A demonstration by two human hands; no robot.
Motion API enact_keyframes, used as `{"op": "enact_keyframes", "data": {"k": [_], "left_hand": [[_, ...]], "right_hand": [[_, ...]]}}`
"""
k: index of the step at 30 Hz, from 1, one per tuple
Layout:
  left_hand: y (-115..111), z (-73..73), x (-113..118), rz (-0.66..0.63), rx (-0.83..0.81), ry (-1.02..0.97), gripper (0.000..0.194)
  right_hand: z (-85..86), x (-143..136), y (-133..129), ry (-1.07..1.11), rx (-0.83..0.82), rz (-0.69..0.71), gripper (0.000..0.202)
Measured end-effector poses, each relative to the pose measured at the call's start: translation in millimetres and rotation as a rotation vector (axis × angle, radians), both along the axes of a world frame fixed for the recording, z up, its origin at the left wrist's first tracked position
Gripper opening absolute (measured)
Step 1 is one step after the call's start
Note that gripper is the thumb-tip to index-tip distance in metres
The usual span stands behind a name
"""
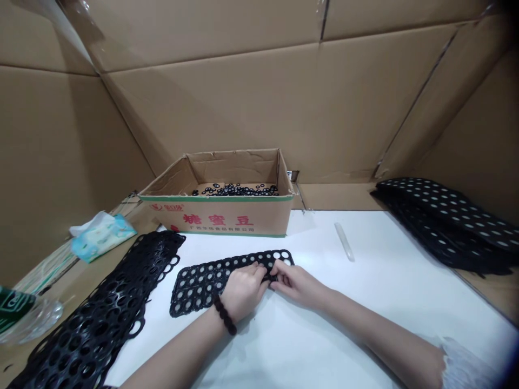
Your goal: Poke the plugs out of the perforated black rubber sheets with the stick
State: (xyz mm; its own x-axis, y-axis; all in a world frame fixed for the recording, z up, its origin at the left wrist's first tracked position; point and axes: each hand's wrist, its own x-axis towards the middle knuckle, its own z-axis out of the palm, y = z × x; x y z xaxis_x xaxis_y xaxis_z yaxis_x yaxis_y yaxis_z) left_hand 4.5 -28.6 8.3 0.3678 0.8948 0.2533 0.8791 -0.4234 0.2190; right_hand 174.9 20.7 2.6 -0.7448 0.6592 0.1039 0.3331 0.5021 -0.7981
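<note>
One perforated sheet point(197, 283) | left hand point(242, 292) clamped on it, likely steadying | right hand point(299, 286) pinching its edge | box point(267, 212) beyond hands, reachable

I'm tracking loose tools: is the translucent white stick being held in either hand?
No, the translucent white stick lies on the white tabletop, apart from both hands.
</note>
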Motion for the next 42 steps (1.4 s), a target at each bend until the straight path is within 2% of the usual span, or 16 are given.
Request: {"op": "enact_keyframes", "data": {"k": [10,17,22,25,27,30,34,42], "left_hand": [[3,-4.8,-4,-0.034,0.052,0.062,0.014],[4,-6.4,8,0.085,0.125,0.149,0.014],[5,-11.7,10,0.039,0.186,0.160,0.016],[5,-13.7,11,0.033,0.197,0.153,0.016],[5,-13.7,11,0.035,0.197,0.146,0.014],[4,-11.6,11,0.047,0.204,0.134,0.014],[4,-8.2,9,0.065,0.165,0.096,0.016],[2,-5.7,6,0.130,0.052,0.021,0.019]], "right_hand": [[0.6,2,3,0.012,-0.038,0.007,0.012],[-8.2,-5,2,0.019,-0.084,-0.144,0.016],[-10.0,-8,3,0.079,-0.179,-0.201,0.019],[-8.2,-9,4,0.112,-0.320,-0.168,0.017],[-7.4,-10,4,0.119,-0.351,-0.155,0.014],[-7.8,-8,5,0.125,-0.306,-0.146,0.010],[-10.5,-4,5,0.171,-0.344,-0.082,0.004],[-8.6,-1,5,0.159,-0.247,-0.015,0.011]]}}
